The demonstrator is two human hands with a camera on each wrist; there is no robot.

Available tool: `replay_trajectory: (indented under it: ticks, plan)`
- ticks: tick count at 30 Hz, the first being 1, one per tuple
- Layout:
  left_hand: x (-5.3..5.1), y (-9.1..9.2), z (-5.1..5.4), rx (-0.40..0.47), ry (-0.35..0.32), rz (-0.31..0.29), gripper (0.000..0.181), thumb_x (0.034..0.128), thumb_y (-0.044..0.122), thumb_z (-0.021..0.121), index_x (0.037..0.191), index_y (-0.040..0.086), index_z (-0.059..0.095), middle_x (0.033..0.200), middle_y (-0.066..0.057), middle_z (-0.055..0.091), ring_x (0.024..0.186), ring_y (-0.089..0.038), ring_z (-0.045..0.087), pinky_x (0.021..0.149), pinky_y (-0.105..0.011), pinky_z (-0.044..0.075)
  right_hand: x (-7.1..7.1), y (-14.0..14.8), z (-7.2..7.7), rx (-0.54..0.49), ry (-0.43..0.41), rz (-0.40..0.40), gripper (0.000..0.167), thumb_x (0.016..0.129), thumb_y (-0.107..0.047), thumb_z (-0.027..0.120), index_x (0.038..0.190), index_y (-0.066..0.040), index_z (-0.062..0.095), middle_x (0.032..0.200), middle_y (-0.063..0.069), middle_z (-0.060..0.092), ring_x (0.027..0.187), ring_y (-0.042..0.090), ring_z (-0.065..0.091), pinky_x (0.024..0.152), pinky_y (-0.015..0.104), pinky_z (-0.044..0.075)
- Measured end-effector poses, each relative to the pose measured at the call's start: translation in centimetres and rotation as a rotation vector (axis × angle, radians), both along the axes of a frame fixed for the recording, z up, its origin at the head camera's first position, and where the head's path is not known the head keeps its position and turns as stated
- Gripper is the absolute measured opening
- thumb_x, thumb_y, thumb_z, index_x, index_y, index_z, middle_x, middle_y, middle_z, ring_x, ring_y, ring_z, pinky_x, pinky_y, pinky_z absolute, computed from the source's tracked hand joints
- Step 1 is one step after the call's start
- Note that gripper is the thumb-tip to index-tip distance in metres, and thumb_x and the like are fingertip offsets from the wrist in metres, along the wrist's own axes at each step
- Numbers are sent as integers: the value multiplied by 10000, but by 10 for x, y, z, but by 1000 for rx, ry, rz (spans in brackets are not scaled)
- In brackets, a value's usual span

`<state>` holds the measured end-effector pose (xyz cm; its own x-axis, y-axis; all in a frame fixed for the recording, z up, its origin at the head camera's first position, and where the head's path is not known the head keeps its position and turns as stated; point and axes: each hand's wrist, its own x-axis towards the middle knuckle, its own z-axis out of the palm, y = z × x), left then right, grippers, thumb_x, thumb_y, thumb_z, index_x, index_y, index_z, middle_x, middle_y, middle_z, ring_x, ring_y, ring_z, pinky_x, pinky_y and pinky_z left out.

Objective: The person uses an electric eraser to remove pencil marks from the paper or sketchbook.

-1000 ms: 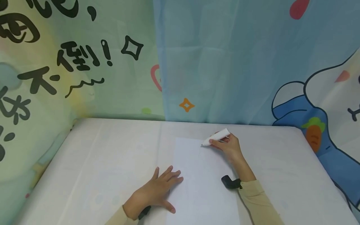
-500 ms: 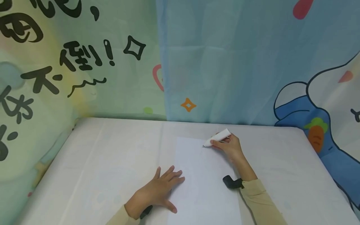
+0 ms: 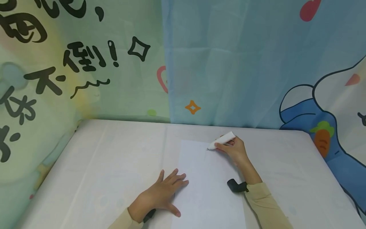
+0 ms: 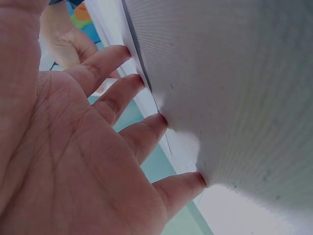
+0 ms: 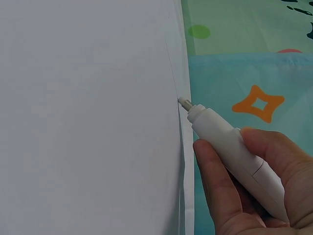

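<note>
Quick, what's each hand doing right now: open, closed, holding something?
Left hand: open, holding nothing, at the paper's edge.
Right hand: grip closed around a white pen-like tool.

White paper [image 3: 210, 190] | spread | white pen [image 3: 224, 138] | slanted (tip near paper's far edge)

The pen [image 5: 226, 139] looks smooth plastic, its tip [image 5: 186, 104] metal, the sheet [image 3: 210, 184] matt paper, the backdrop [image 3: 223, 70] cloth.

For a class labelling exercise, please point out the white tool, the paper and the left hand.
White tool [image 5: 231, 144]: right wrist view, on the middle of its barrel.
Paper [image 3: 210, 187]: head view, on the sheet's bare middle.
Left hand [image 3: 162, 194]: head view, on its back.
</note>
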<state>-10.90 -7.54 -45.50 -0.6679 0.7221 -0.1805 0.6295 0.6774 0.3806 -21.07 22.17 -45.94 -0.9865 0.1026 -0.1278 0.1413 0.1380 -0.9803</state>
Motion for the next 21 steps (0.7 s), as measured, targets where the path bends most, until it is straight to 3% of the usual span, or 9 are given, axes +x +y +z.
replay_trajectory:
  ticks: [21]
  plan:
    - [-1,1,-4,-18,-9,23,995,634,496,853,1463,162,417,1557,-18,338,1484,-291,200,1133,-648,182,-2,1,-2,33,8,10,490,833,49,713,1240,128,451,968,44,625,781,-33,638,743,190,563]
